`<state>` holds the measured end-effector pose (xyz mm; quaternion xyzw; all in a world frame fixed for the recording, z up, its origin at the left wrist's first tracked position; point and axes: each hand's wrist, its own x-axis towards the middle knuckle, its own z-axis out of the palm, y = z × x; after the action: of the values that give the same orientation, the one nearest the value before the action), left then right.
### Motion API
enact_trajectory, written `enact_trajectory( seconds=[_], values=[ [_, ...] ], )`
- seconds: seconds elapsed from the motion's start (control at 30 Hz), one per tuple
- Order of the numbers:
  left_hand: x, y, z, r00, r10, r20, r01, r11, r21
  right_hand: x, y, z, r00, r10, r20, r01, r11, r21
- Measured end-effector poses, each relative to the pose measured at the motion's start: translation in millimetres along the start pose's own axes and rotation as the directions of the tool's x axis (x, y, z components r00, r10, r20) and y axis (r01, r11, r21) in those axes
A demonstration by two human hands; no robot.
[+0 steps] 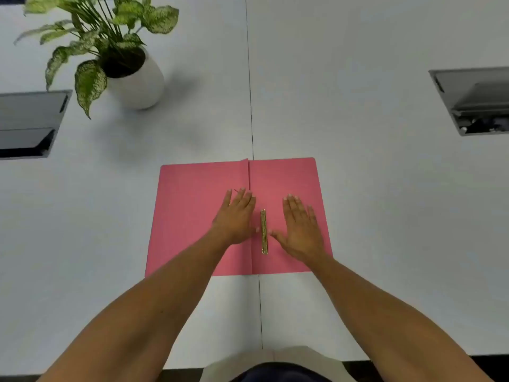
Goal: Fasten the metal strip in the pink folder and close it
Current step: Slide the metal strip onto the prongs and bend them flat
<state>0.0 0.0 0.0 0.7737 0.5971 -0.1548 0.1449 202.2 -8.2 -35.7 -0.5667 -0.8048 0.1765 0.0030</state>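
The pink folder [190, 216] lies open and flat on the white table, its fold running away from me down the middle. A thin gold metal strip [264, 231] lies lengthwise on the right leaf, just right of the fold. My left hand [237, 216] rests palm down over the fold, fingers spread, its thumb near the strip's left side. My right hand [301, 226] lies flat on the right leaf, its thumb reaching toward the strip's right side. Neither hand holds anything.
A potted plant in a white pot [137, 78] stands at the back left. Two recessed cable boxes sit in the table, one at the left edge [27, 125] and one at the right [473, 103]. A seam [252, 111] splits the table.
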Motion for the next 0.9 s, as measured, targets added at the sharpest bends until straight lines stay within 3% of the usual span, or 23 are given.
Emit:
enact_trajectory(
  seconds=[0.2, 0.37, 0.9],
  values=[
    [9, 12, 20, 0.995, 0.037, 0.094, -0.029, 0.996, -0.089, -18, -3, 35, 0.987, -0.014, 0.16, 0.016, 1.0, -0.009],
    [19, 15, 26, 0.998, -0.016, 0.059, 0.024, 0.991, -0.135, -20, -6, 47, 0.973, -0.02, 0.228, 0.025, 1.0, -0.016],
    [46, 16, 24, 0.992, -0.119, 0.036, 0.124, 0.948, -0.292, -17, -7, 55, 0.979, 0.033, 0.201, -0.049, 0.996, 0.078]
  ],
)
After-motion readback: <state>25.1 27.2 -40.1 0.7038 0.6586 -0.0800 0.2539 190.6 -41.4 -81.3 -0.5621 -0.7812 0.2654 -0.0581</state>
